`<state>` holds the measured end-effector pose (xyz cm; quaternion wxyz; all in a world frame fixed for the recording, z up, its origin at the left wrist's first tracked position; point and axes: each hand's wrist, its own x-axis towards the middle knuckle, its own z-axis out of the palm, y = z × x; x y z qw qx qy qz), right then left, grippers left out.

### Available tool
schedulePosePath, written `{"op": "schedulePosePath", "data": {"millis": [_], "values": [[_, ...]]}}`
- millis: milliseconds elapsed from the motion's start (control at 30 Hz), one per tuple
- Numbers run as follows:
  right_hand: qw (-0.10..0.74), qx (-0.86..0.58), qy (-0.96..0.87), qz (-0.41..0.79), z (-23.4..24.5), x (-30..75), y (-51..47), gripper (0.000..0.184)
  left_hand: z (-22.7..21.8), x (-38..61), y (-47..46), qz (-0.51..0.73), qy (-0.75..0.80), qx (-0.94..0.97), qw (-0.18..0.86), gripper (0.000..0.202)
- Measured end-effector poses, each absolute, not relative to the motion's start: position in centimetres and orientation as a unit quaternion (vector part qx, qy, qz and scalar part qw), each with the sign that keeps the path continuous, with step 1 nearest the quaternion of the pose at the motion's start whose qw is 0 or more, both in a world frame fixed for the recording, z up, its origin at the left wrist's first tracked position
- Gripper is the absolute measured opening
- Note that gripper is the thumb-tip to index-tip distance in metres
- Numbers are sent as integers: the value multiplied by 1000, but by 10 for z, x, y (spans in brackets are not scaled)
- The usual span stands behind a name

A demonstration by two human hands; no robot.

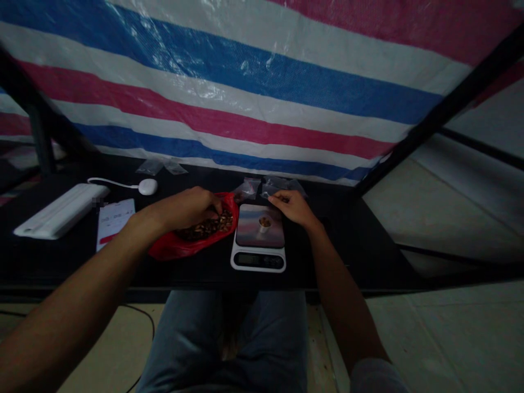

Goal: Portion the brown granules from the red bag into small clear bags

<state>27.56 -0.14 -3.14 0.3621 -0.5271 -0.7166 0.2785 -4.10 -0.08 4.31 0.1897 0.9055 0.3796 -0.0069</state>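
Note:
My left hand point(192, 206) reaches into a red plastic bag point(180, 245) full of small brown pieces point(210, 226); its fingers are curled down among them, and what they pinch is hidden. A white kitchen scale point(258, 256) stands right of the bag, with a small white cup point(264, 224) holding some brown pieces on its platform. My right hand point(292, 207) rests at the scale's far right corner, its fingers bent and pressed together near small clear plastic bags point(268, 186). I cannot make out what it holds.
A dark table point(360, 245) carries a white long device point(61, 210), a white round mouse-like object with a cord point(147, 186), a phone point(114, 221) and more clear bags point(161, 166). A striped tarpaulin point(245, 82) hangs behind. My knees point(229, 338) are under the table edge.

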Motion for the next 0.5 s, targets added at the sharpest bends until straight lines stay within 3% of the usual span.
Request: {"op": "schedulePosePath", "data": {"millis": [233, 500], "values": [[362, -528, -721, 266, -31, 275, -1, 31, 64, 13, -14, 127, 238, 942, 200, 21], [364, -526, -721, 269, -31, 277, 0, 32, 57, 52, -26, 95, 182, 959, 194, 28]]}}
